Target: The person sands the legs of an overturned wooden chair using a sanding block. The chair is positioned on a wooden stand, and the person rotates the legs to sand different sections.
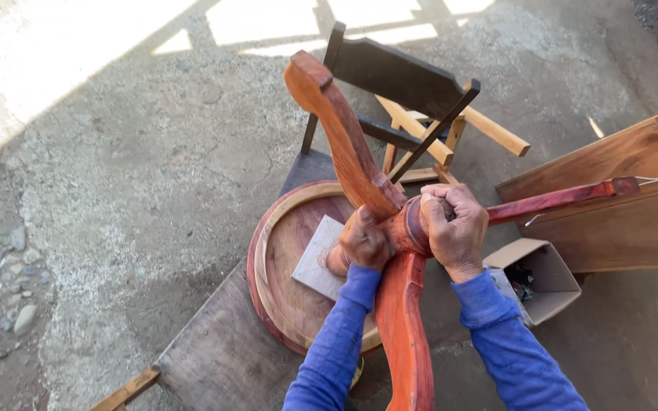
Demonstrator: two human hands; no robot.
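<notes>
Centre of frame: an upturned round pedestal table, red-brown, lies with its top face down on a grey plank bench. Both hands sit at the hub where the curved legs meet the central post.

Hand state: left hand is clenched around the post just below the hub; right hand is wrapped over the top of the hub, fingers closed. I cannot tell whether either hand also holds a small tool or abrasive.

Risks, as judgement:
- The round top overhangs the bench edge at lower centre. A hard push or twist at the hub could slide it off the bench.
- The upper leg rises tall toward the top of frame, giving long leverage; sideways force could strain its joint at the hub.
- A grey sheet lies loose on the underside of the top, just left of the left hand; it could slip or be knocked away.
- The right leg reaches toward the wooden panel at right; turning the table could knock one against the other.

Counts:
- Table legs visible: 3 (one up, one right, one toward the bottom edge).
- Hands: 2, both in blue sleeves.
- Dark chair behind: 1.
- Open cardboard box at lower right: 1.
- Grey sheet: 1.
- Wooden panel: 1.
</notes>
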